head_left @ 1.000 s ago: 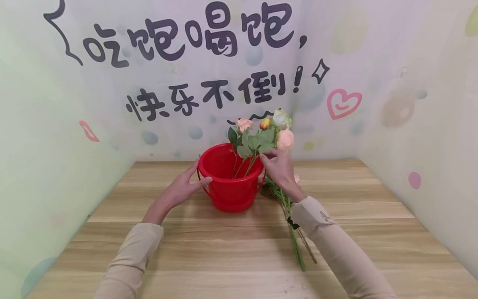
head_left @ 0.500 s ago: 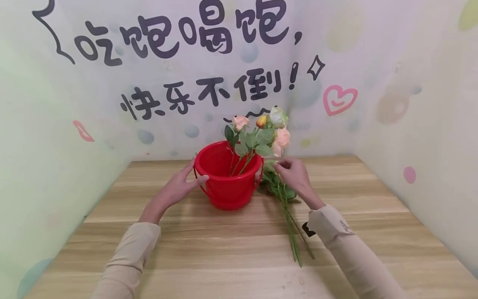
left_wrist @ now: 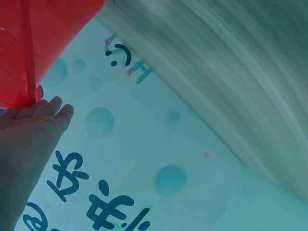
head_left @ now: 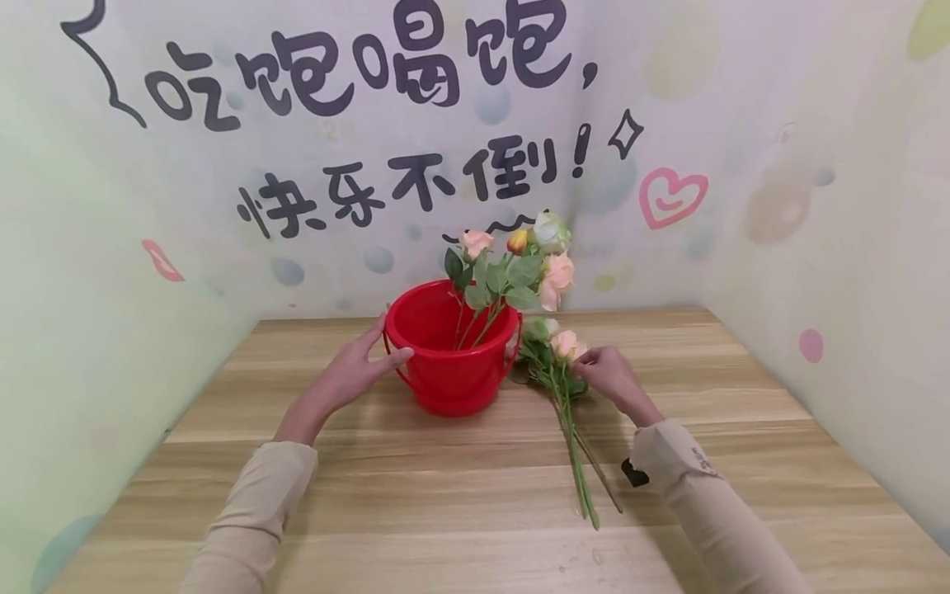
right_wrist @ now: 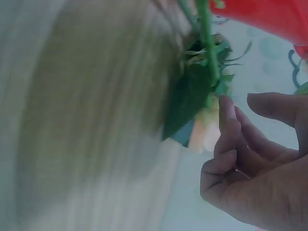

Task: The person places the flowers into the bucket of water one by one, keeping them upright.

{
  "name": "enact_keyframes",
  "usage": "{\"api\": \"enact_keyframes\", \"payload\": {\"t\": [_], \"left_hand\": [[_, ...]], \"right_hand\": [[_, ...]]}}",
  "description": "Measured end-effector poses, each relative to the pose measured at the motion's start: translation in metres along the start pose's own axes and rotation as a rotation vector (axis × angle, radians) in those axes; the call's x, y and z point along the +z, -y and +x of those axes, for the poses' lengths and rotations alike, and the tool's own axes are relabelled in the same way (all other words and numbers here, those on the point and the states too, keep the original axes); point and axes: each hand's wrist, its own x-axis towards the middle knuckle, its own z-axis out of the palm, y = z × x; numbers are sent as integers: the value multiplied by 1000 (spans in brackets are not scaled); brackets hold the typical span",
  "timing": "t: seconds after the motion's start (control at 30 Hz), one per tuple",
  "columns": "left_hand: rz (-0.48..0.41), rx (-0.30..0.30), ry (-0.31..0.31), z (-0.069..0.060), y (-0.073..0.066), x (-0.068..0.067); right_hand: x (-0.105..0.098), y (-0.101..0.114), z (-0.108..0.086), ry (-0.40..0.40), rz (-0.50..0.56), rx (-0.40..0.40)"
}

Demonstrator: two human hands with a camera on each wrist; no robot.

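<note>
A red bucket (head_left: 454,381) stands on the table, with several artificial flowers (head_left: 524,271) leaning right inside it. My left hand (head_left: 345,381) holds its left side, thumb at the rim; in the left wrist view, the fingers of that hand (left_wrist: 24,144) lie against the bucket (left_wrist: 57,29). To the bucket's right lie more flowers, a pink rose (head_left: 566,345) among them. My right hand (head_left: 612,379) is beside that rose. The right wrist view shows this hand (right_wrist: 264,178) with thumb and index fingertip apart, the index finger close to the green leaves and stem (right_wrist: 208,53).
Long green stems (head_left: 575,462) extend toward the front of the wooden table (head_left: 416,511). A small black object (head_left: 634,473) lies beside the right sleeve. Behind the table is a wall with black lettering (head_left: 423,186), and pale walls flank both sides.
My right hand has moved away from the flowers in the bucket, down and right to those on the table. My left hand has stayed on the bucket. The head view has shifted slightly.
</note>
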Motion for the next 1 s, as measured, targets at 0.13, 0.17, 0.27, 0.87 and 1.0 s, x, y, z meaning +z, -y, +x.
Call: {"api": "enact_keyframes", "payload": {"t": [0.13, 0.17, 0.27, 0.87, 1.0], "left_hand": [[-3, -3, 2, 0, 1, 1], [-1, -4, 3, 0, 1, 1], [7, -3, 3, 0, 1, 0], [0, -2, -6, 0, 0, 0], [2, -7, -9, -1, -1, 0]], "right_hand": [[3, -7, -1, 46, 13, 16], [4, -8, -1, 57, 23, 12], [6, -11, -1, 88, 36, -10], [8, -16, 0, 138, 140, 1], [3, -14, 0, 107, 167, 30]]}}
